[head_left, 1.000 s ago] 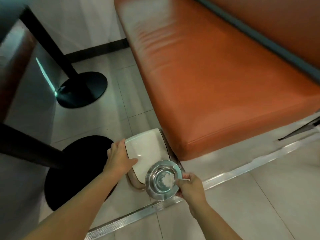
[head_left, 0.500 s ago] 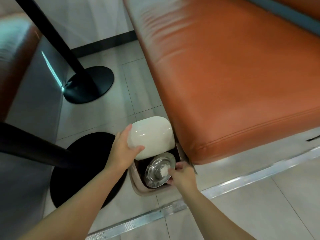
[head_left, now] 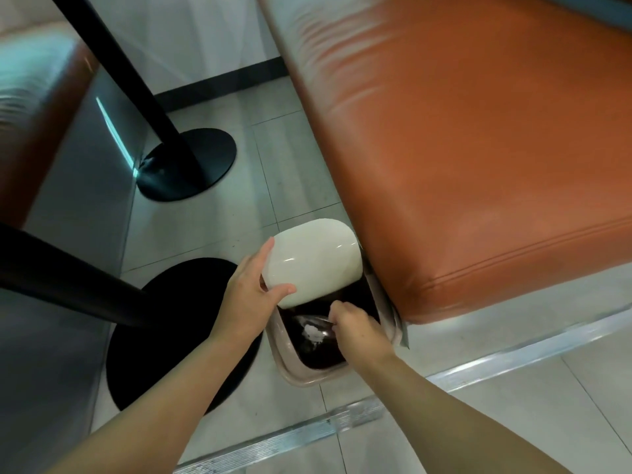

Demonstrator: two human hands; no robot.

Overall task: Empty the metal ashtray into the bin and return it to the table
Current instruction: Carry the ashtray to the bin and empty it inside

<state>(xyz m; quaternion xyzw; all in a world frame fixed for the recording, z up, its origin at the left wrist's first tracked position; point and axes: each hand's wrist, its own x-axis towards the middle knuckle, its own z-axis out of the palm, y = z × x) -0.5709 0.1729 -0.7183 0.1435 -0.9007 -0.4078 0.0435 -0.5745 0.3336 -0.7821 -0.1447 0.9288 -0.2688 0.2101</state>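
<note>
A small bin (head_left: 290, 366) with a beige rim and dark inside stands on the floor beside the orange bench. My left hand (head_left: 251, 289) grips its cream lid (head_left: 313, 260) and holds it tilted up and back. My right hand (head_left: 355, 325) is inside the bin's mouth, shut on the metal ashtray (head_left: 313, 325), which is tipped steeply and mostly hidden in the dark. A white clump shows at the ashtray, blurred.
An orange leather bench (head_left: 461, 148) overhangs the bin on the right. A black round table base (head_left: 164, 336) lies left of the bin, its post running off left. A second black base (head_left: 191, 162) sits farther back. A metal floor strip (head_left: 307, 429) crosses in front.
The lid went from shut to lifted open by my left hand. My right hand carried the ashtray from above the lid down into the bin and tipped it.
</note>
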